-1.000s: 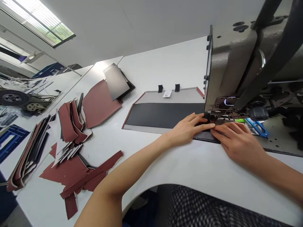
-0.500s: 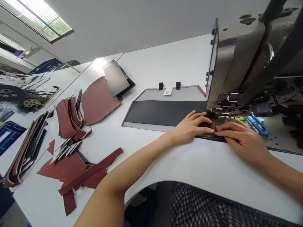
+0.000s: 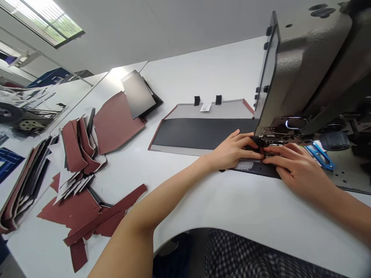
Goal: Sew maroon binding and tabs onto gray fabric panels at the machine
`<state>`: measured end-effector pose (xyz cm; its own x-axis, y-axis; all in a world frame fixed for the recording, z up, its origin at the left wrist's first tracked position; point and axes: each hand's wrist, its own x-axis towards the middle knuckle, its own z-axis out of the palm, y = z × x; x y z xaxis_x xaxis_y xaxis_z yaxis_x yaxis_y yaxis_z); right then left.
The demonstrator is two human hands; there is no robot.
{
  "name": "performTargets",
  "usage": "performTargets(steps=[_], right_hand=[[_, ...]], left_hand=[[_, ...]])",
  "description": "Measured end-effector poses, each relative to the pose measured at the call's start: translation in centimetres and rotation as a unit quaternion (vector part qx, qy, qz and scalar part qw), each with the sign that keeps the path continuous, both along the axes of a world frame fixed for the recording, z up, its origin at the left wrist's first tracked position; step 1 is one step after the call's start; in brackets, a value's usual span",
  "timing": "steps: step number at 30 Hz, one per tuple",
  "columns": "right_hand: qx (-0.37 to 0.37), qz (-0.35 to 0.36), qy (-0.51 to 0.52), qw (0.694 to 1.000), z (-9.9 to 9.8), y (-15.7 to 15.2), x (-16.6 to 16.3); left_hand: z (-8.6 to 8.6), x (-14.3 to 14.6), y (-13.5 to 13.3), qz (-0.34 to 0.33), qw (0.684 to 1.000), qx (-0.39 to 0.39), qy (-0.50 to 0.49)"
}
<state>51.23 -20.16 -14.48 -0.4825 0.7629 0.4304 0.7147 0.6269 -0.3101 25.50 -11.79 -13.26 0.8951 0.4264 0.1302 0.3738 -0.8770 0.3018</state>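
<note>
A grey industrial sewing machine [image 3: 313,73] fills the upper right of the head view. Under its needle area lies a dark mesh fabric piece [image 3: 255,168] with a narrow red strip, on the white table [image 3: 226,208]. My left hand [image 3: 236,150] presses the piece flat from the left, fingers stretched toward the presser foot. My right hand [image 3: 292,166] rests on it from the right, fingertips meeting those of the left just below the foot. Behind them lies a larger black and grey panel [image 3: 203,129] with red edging and a small white label [image 3: 205,107].
Several maroon cut pieces [image 3: 92,216] lie at the lower left, with a folded stack [image 3: 77,148] and a big maroon sheet [image 3: 117,121] behind. A dark plate [image 3: 137,94] leans at the back. Blue-handled snips [image 3: 321,156] lie right of the machine. Stacked panels [image 3: 23,189] sit at the far left.
Both hands have moved the dark piece slightly further in under the machine's foot, and the view has shifted closer to the machine. The fingertips stay together on the piece.
</note>
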Motion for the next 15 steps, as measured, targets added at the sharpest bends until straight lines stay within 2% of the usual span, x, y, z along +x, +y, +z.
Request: performTargets(steps=[7,15], right_hand=[[0.038,-0.019,-0.021,0.999,-0.4,0.2,-0.4],[0.02,-0.022,0.001,1.0,-0.4,0.1,-0.2]], left_hand=[[-0.5,0.3,3.4,0.001,0.998,-0.031,-0.051],[-0.8,0.8,5.3,0.02,0.997,-0.046,-0.052]])
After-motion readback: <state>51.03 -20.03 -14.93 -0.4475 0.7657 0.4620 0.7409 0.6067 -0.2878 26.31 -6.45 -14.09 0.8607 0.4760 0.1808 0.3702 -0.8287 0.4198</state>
